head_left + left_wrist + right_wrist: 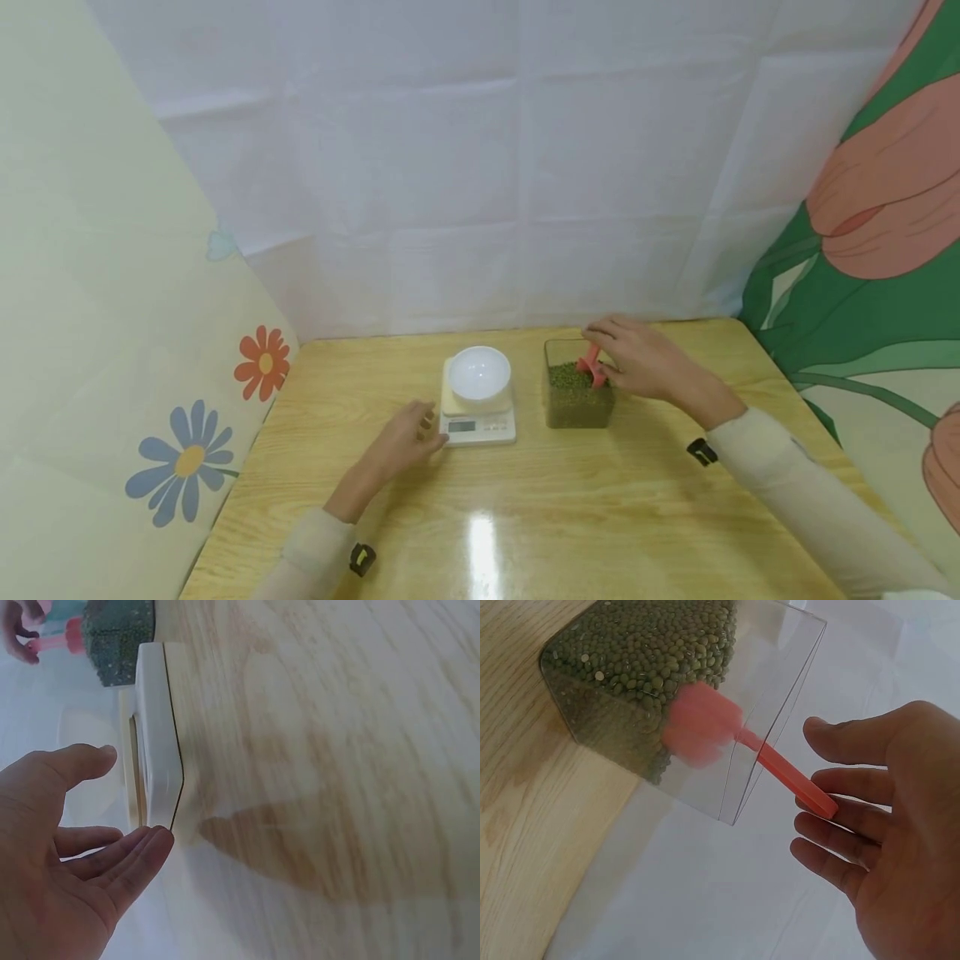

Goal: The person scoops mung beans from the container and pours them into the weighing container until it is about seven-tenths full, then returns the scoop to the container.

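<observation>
A white kitchen scale point(491, 431) carries a white bowl point(480, 375). My left hand point(401, 437) is at the scale's left side, fingers loosely bent and thumb apart; in the left wrist view the fingertips point(159, 838) meet or nearly meet the edge of the scale point(159, 742). To the right stands a clear square container point(580, 412) of green beans point(652, 645), with a pink scoop point(705, 724) resting in it. My right hand point(641, 358) is at the scoop's handle, which lies against the fingers while the thumb point(847, 742) stays off it.
Everything stands on a wood-grain table point(480, 492). Behind it hangs a creased white cloth point(450, 167). Flower-patterned sheets flank the table, with a blue flower point(187, 462) on the left one.
</observation>
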A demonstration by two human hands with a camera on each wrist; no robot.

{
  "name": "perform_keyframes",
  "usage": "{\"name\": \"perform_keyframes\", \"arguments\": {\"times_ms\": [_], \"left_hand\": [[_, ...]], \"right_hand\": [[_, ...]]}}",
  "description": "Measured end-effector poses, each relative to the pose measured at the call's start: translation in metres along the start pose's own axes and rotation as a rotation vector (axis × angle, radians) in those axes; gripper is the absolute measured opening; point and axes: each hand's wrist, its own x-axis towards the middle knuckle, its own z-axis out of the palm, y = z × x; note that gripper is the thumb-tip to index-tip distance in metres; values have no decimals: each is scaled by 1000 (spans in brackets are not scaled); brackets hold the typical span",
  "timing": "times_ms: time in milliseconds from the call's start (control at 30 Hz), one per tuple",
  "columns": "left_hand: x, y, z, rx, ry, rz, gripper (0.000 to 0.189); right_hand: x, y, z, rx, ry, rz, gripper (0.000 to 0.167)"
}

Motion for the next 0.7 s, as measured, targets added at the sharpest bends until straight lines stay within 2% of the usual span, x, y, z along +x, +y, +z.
{"name": "perform_keyframes", "arguments": {"times_ms": [433, 533, 700], "left_hand": [[1, -1, 10, 39, -17, -26, 69], [2, 0, 12, 40, -21, -24, 65], [3, 3, 13, 41, -29, -34, 56]], "right_hand": [[5, 1, 10, -64, 86, -85, 34], [6, 2, 12, -84, 105, -104, 32], [9, 1, 15, -127, 142, -139, 18]]}}
